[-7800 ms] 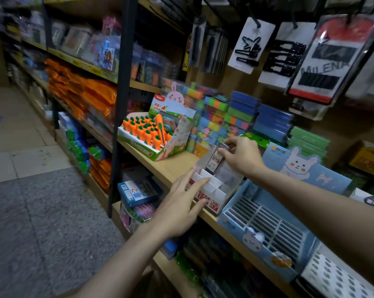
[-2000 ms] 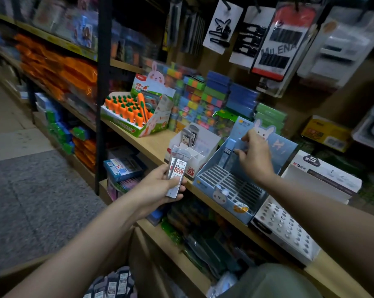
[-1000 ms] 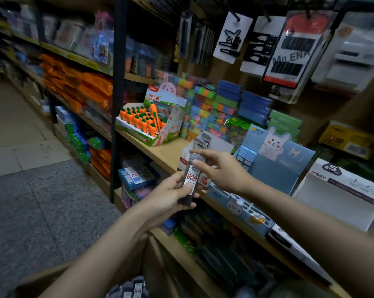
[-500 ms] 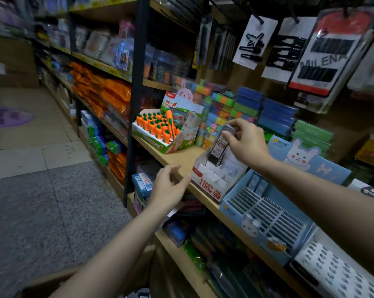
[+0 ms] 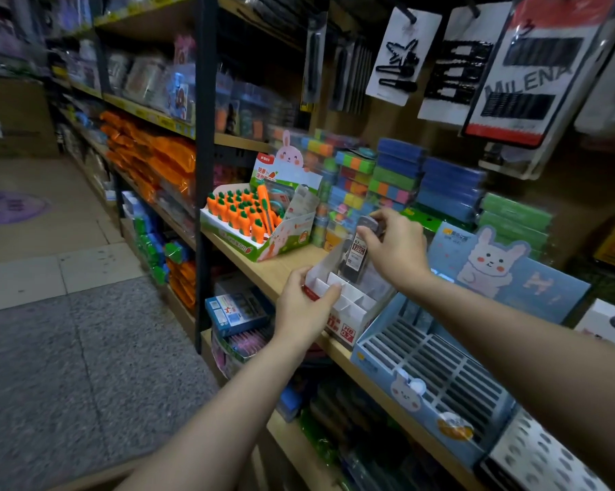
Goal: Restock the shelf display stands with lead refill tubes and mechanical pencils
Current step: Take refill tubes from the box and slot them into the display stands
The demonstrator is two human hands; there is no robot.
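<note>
White cardboard display stand (image 5: 348, 306) w/ divider cells and a red-and-white "HB 0.7" label sits at the front edge of the wooden shelf (image 5: 284, 267), between the orange carrot-shaped eraser display box (image 5: 260, 221) on its left and the pale blue rabbit-print display tray (image 5: 437, 370) w/ white slotted grid on its right, touching or just beside that tray.

Left hand (image 5: 306, 306) grips the stand's front-left corner: fingers curled over the front wall, tips reaching into the cells, thumb at the left side.

Right hand (image 5: 394, 246) is above the stand's back cells, fingers pinching the dark cap end of a clear lead refill tube (image 5: 357, 253) w/ red-and-white label. Tube is near upright, tilted a bit, lower end down at a back cell of the stand; can't tell if it touches the bottom.

Behind, at the shelf's back edge: stacks of multicolour block-shaped packs (image 5: 355, 178), plus blue (image 5: 451, 189) and green flat packs (image 5: 514, 217). Above, cards of black hair clips (image 5: 401, 62) hang on hooks. At the bottom-right corner of the view, a white perforated stand (image 5: 539, 458) sits right of the blue tray. Lower shelf holds a blue boxed item (image 5: 235, 310). Grey speckled floor (image 5: 68, 366) at left.
</note>
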